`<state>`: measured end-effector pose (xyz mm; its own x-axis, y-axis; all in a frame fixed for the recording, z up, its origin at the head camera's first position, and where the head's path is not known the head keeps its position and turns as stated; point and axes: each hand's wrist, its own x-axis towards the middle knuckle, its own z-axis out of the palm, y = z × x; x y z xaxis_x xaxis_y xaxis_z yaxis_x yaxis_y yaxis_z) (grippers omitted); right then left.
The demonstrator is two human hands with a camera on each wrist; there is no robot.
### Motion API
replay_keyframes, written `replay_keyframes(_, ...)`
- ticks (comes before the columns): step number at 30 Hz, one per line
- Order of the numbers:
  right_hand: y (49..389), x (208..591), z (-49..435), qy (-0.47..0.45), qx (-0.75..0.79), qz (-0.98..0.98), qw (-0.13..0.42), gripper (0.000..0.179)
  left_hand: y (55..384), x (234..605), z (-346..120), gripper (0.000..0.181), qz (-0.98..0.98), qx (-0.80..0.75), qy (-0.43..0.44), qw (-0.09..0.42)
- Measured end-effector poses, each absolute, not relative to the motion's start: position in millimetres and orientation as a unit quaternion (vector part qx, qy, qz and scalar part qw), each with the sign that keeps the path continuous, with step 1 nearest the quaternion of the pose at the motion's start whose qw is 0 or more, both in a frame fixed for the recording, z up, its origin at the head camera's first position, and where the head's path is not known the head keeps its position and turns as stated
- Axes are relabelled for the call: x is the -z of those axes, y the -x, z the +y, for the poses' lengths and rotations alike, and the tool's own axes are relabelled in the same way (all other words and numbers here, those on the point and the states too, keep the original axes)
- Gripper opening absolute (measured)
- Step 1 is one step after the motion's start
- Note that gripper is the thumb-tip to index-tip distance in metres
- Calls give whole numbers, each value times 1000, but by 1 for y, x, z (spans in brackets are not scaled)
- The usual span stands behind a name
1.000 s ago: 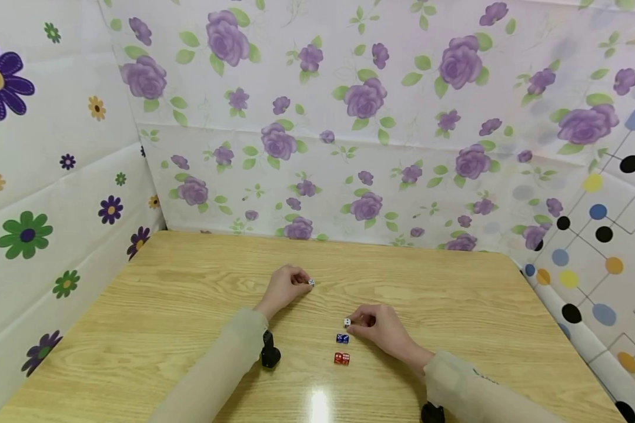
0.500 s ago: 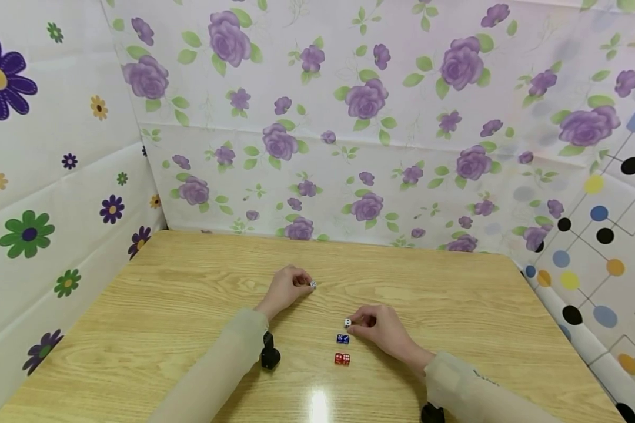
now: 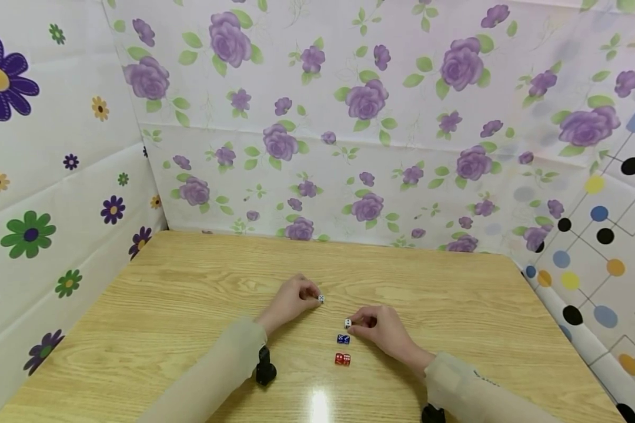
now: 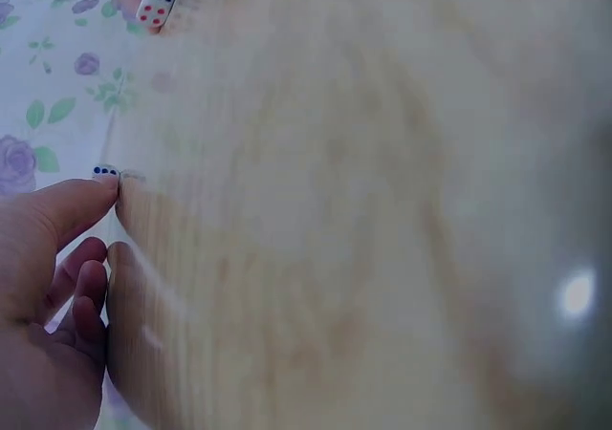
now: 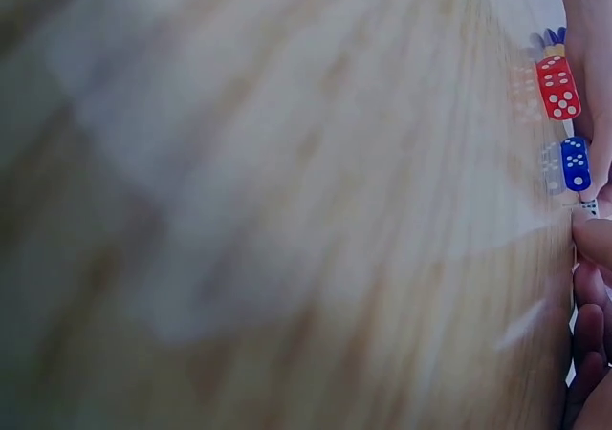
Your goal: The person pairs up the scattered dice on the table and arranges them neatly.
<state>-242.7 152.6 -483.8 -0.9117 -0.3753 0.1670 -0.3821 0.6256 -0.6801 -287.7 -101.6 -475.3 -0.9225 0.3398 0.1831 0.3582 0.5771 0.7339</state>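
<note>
A white die (image 3: 321,299) with dark pips is pinched between the thumb and fingertips of my left hand (image 3: 295,299), low over the table. In the left wrist view only a strip of that die (image 4: 105,171) shows past the thumb. My right hand (image 3: 383,329) pinches a second white die (image 3: 347,323) by its right side. Just in front of this die sits a pair of blue dice (image 3: 343,339), side by side. Nearer to me lies a pair of red dice (image 3: 342,359), also touching. The right wrist view shows the red dice (image 5: 558,88) and blue dice (image 5: 575,164) beside the right hand.
The wooden table (image 3: 190,276) is glossy and reflects a bright light near its front. Flowered cloth (image 3: 317,147) hangs behind it and along the left, and dotted cloth (image 3: 608,252) on the right. Black wrist cameras (image 3: 265,371) sit under both sleeves.
My left hand has moved right and toward me with its white die, closer to the other white die. My right hand and the blue and red dice have stayed in place.
</note>
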Motion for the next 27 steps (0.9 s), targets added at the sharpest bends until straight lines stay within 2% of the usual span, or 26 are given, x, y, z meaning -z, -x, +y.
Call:
replay_keyframes(16,243,484,152,-212,-372,-903,23,10,269,474,-94,9,-882,411,229,-9)
replay_keyframes(27,243,485,152,-218,-369,-903,28,10,259,476,-81,12,-888,390,244,6)
